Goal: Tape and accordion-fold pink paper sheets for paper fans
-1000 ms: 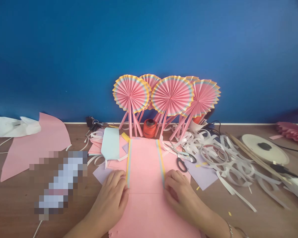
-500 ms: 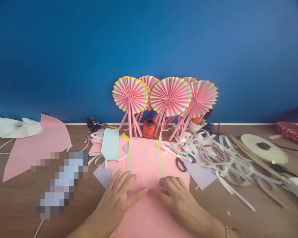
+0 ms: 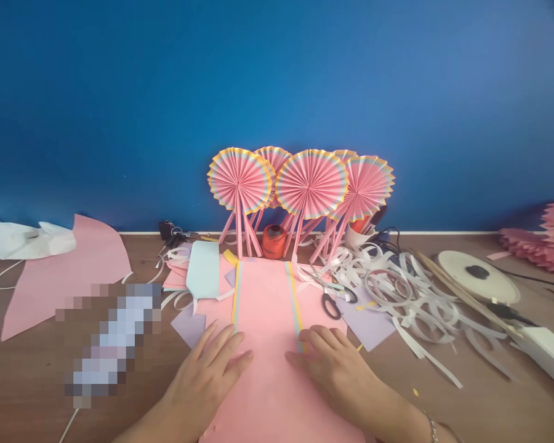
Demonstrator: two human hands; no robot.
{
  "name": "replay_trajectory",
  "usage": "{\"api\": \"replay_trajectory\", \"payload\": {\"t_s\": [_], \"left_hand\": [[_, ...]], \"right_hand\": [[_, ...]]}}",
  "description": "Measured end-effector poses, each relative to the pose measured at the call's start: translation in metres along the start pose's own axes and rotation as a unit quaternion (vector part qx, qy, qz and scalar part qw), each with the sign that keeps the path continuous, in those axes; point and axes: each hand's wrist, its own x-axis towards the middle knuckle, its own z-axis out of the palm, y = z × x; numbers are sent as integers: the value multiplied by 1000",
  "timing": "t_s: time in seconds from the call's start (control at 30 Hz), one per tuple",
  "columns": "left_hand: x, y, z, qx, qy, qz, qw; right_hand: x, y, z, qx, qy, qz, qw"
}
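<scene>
Both bare hands lie on a pink sheet of paper in the middle of the bench. The left hand is open, its fingers loosely spread across the sheet's left side and the thumb angled inward, gripping nothing. The right hand is half open — fingers gently bent, tips at the striped right edge, thumb stretched out over the paper — with no firm hold to be seen. Yellow and light-blue bands run along both side edges of the sheet. Beyond the right hand, black-handled scissors lie beside white paper strips. Farther off, an orange spool sits below pleated pink paper fans, before a blue wall.
</scene>
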Motion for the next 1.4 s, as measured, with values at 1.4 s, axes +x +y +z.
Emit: {"api": "replay_trajectory", "payload": {"t_s": [1.4], "left_hand": [[43, 0, -32, -417, -20, -500, 759]], "right_hand": [[22, -28, -9, 78, 168, 40, 982]]}}
